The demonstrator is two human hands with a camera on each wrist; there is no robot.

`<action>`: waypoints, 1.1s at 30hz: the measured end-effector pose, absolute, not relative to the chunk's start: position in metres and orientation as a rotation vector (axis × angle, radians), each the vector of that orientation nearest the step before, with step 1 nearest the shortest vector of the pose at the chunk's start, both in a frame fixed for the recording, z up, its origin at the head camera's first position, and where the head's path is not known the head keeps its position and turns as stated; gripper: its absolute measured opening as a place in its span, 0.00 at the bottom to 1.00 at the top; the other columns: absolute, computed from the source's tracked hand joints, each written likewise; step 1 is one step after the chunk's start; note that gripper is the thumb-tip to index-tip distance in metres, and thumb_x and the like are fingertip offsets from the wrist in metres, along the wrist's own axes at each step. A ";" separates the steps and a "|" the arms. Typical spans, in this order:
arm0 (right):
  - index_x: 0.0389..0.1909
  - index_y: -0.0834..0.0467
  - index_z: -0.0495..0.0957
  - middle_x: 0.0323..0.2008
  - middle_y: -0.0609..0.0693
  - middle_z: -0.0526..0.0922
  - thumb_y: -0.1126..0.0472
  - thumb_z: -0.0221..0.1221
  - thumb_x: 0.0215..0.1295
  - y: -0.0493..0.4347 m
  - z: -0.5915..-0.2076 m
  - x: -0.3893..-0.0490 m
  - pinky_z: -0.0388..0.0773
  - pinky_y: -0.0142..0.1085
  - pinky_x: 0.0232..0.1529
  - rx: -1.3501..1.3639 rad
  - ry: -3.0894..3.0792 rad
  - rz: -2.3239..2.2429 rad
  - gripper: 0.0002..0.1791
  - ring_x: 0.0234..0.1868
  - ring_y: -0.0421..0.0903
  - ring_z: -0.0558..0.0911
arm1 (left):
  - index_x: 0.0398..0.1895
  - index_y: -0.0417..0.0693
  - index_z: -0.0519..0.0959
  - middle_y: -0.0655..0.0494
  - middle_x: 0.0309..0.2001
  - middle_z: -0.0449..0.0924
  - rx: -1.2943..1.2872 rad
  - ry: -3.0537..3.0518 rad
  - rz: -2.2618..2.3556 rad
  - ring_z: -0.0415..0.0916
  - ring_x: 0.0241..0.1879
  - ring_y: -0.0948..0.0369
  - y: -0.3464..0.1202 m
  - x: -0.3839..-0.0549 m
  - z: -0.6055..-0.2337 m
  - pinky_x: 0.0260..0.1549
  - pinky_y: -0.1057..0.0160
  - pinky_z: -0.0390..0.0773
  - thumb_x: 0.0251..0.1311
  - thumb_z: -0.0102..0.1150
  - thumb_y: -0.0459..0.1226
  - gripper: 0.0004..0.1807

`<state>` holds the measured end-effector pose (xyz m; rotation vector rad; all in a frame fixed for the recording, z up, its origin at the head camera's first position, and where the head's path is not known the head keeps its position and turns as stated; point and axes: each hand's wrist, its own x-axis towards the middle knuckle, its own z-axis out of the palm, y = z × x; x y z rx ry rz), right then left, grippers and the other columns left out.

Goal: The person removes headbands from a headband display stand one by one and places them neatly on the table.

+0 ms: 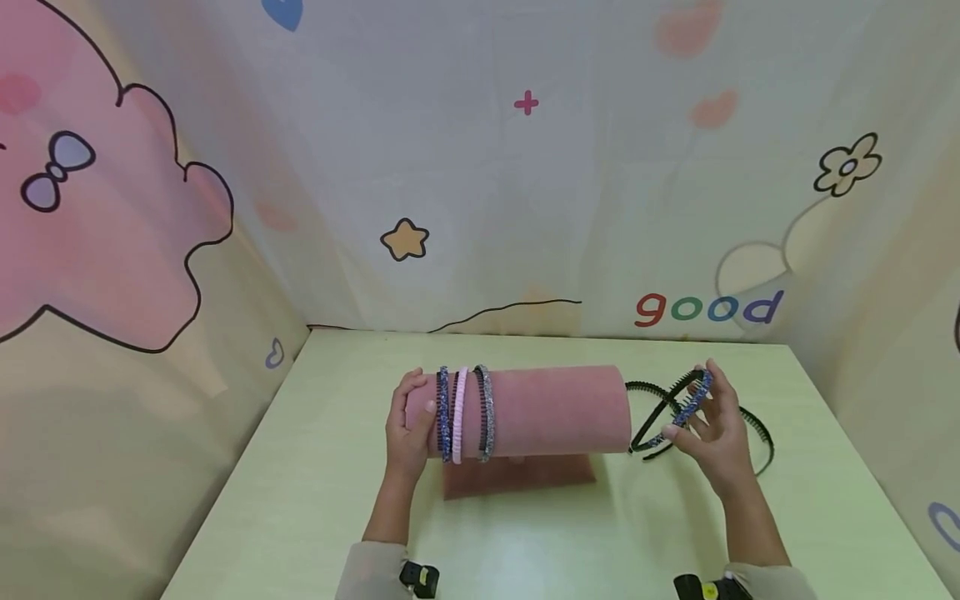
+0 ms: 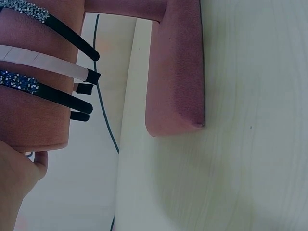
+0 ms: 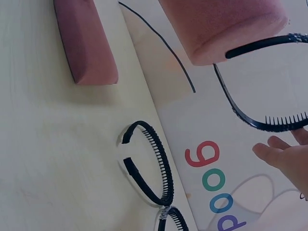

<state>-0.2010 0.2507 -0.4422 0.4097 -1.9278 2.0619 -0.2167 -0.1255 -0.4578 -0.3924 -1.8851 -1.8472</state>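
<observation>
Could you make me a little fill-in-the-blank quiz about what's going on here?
1. The pink roll carries ____ headbands.
2. The right hand holds a glittery ____ headband.
3. On the roll, farthest from the left hand, sits the ____ headband.
4. The word printed on the wall is ____.

Missing words: three; blue; silver; good.

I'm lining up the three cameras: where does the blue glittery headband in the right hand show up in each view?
Head: right of centre, lower half, blue glittery headband in the right hand, by the roll's right end.
Left wrist: not in it.
Right wrist: upper right, cut off by the right edge.
Shared landmark: the pink roll, centre in head, upper left in left wrist, upper right in right wrist.
</observation>
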 end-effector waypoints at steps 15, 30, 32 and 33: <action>0.65 0.43 0.43 0.63 0.49 0.38 0.81 0.55 0.41 0.251 -0.451 -0.189 0.58 0.32 0.52 0.232 -1.918 2.009 0.53 0.61 0.51 0.46 | 0.49 0.35 0.61 0.43 0.59 0.55 -0.387 -1.888 -1.832 0.53 0.58 0.53 -0.125 -0.216 -0.457 0.52 0.48 0.54 0.56 0.43 0.31 0.17; 0.64 0.45 0.49 0.59 0.49 0.48 0.80 0.55 0.43 0.260 -0.463 -0.183 0.71 0.24 0.34 0.007 -1.744 2.010 0.48 0.54 0.48 0.57 | 0.49 0.35 0.61 0.41 0.59 0.55 -0.405 -1.862 -1.847 0.53 0.58 0.53 -0.125 -0.216 -0.457 0.52 0.48 0.54 0.56 0.43 0.30 0.17; 0.63 0.44 0.50 0.59 0.49 0.49 0.78 0.56 0.44 0.262 -0.468 -0.182 0.71 0.24 0.33 -0.036 -1.740 1.996 0.46 0.52 0.48 0.61 | 0.49 0.34 0.61 0.40 0.59 0.54 -0.406 -1.866 -1.843 0.54 0.57 0.52 -0.124 -0.216 -0.456 0.51 0.47 0.55 0.56 0.43 0.30 0.16; 0.63 0.45 0.51 0.59 0.49 0.49 0.78 0.56 0.44 0.267 -0.476 -0.184 0.72 0.24 0.32 0.003 -1.691 2.019 0.46 0.50 0.47 0.63 | 0.49 0.34 0.61 0.40 0.59 0.54 -0.408 -1.862 -1.846 0.54 0.57 0.51 -0.124 -0.215 -0.456 0.50 0.47 0.55 0.56 0.43 0.30 0.16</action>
